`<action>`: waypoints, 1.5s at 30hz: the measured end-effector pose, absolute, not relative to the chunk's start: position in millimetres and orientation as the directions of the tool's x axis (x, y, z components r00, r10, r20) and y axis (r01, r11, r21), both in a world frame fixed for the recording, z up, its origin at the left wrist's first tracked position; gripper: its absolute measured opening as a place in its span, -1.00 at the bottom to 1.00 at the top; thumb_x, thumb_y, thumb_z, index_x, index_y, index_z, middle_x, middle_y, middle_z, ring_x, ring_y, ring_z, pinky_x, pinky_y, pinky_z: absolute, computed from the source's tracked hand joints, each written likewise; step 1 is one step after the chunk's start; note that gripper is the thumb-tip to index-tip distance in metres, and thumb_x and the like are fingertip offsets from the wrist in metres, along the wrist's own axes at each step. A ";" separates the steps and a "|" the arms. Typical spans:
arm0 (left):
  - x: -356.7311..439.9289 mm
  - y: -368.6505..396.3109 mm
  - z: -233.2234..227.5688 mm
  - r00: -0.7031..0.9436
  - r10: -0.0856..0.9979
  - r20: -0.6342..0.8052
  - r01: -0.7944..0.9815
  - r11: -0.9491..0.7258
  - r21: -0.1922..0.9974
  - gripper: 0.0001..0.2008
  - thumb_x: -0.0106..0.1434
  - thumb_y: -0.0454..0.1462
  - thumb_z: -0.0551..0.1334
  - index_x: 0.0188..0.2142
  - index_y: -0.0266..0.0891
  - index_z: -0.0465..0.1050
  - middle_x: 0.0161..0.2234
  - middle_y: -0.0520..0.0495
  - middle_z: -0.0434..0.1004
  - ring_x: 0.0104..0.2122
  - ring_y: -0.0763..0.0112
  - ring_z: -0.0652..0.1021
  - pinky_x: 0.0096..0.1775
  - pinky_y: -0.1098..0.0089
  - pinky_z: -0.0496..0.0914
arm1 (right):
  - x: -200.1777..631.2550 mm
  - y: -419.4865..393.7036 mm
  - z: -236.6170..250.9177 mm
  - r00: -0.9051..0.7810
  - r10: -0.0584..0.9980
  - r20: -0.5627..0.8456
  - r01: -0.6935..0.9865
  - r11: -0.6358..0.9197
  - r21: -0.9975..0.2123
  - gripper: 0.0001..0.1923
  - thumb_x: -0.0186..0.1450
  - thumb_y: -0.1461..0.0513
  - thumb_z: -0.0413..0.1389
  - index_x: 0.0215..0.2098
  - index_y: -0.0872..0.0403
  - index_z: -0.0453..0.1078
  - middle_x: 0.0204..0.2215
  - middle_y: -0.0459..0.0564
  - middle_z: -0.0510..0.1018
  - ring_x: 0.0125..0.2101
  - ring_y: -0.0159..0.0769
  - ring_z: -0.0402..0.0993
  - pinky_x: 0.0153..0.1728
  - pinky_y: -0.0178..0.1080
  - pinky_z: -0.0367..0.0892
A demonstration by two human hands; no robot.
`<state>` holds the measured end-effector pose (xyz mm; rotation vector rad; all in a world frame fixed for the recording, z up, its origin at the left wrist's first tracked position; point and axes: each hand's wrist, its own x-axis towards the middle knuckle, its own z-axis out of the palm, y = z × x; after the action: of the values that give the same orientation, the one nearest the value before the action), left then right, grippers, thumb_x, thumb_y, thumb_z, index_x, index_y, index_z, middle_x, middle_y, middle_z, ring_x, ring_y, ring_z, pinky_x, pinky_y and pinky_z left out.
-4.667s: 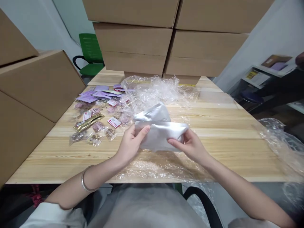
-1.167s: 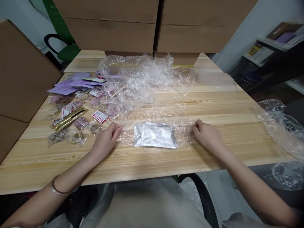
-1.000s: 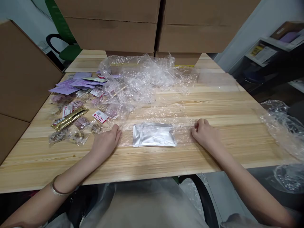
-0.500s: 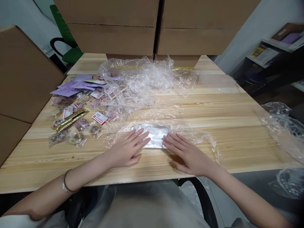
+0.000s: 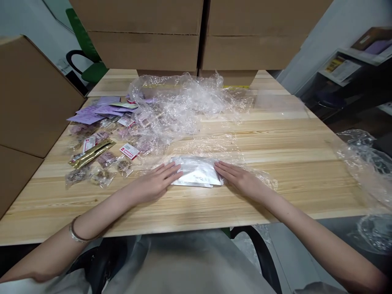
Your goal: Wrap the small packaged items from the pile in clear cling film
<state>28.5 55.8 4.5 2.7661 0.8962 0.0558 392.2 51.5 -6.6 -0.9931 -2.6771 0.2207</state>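
Observation:
Silver foil pouches (image 5: pixel 197 171), at least two overlapping, lie flat near the front of the wooden table on a thin sheet of clear plastic wrap (image 5: pixel 211 143). My left hand (image 5: pixel 153 181) rests with fingers stretched out over the pouches' left end. At the right end, the fingertips of my right hand (image 5: pixel 240 177) touch the edge, its fingers straight and close together. Neither hand is wrapped round anything. The thumbs are mostly hidden under the hands.
Crumpled clear plastic (image 5: pixel 186 98) covers the table's back middle. To the left lie purple packets (image 5: pixel 94 112), small clear bags (image 5: pixel 101 175), a gold pouch (image 5: pixel 93 154) and a labelled card (image 5: pixel 130 151). Cardboard boxes (image 5: pixel 147 49) stand behind, another box (image 5: pixel 36 102) at left. More plastic (image 5: pixel 367 163) hangs at right.
My hands have moved outward from the top of the foil pouches to their two ends. More silver surface shows now, with a second pouch edge visible underneath.

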 end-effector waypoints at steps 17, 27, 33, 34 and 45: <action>-20.1 52.0 23.9 0.696 0.708 -0.118 0.564 -0.439 0.699 -0.61 0.43 -0.22 0.02 0.21 -0.02 0.35 0.23 0.00 0.35 0.21 0.28 0.39 0.22 0.19 0.27 | 413.1 45.8 27.9 -0.634 0.771 -0.065 0.563 0.402 -0.722 -0.55 0.43 0.28 -0.14 0.17 -0.13 0.40 0.15 -0.14 0.44 0.16 -0.20 0.36 0.20 -0.02 0.27; -17.5 45.3 28.0 0.511 0.835 -0.205 0.481 -0.080 0.873 -0.62 0.36 0.00 0.11 -0.17 -0.08 0.65 -0.05 -0.05 0.62 0.20 0.13 0.40 0.22 0.15 0.26 | 416.9 51.1 45.0 -0.540 0.810 -0.229 0.455 0.051 -0.889 -0.60 0.42 0.07 -0.09 -0.09 0.02 0.55 -0.17 0.02 0.65 -0.19 -0.20 0.62 -0.11 -0.12 0.54; -13.4 47.5 31.5 0.415 0.899 -0.143 0.505 -0.097 0.858 -0.56 0.31 0.08 0.13 -0.23 -0.12 0.67 -0.09 -0.09 0.64 0.13 0.09 0.47 0.17 0.15 0.32 | 421.4 64.0 37.9 -0.496 0.820 -0.286 0.430 -0.054 -0.901 -0.64 0.38 0.08 -0.06 -0.10 0.01 0.52 -0.30 -0.02 0.67 -0.30 -0.20 0.65 -0.25 -0.14 0.59; -13.5 48.1 31.7 0.405 0.904 -0.135 0.507 -0.099 0.856 -0.55 0.30 0.10 0.13 -0.24 -0.12 0.67 -0.08 -0.09 0.64 0.11 0.09 0.49 0.15 0.15 0.33 | 422.1 66.3 36.7 -0.481 0.831 -0.279 0.442 -0.044 -0.896 -0.64 0.37 0.09 -0.07 -0.10 0.00 0.52 -0.32 -0.03 0.67 -0.32 -0.20 0.65 -0.27 -0.14 0.59; -11.3 59.5 26.9 0.338 0.928 -0.155 0.565 -0.068 0.822 -0.55 0.28 0.10 0.18 -0.19 -0.18 0.64 -0.19 -0.08 0.67 -0.17 0.17 0.61 -0.10 0.26 0.49 | 421.4 84.3 34.2 -0.421 0.833 -0.359 0.510 -0.110 -0.853 -0.66 0.31 0.13 -0.04 -0.18 0.03 0.55 -0.17 0.00 0.64 -0.46 -0.25 0.61 -0.47 -0.20 0.56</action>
<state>-11.3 59.5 26.9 1.7474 1.3358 0.5349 421.4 84.3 34.2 -1.4838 -1.8667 1.5408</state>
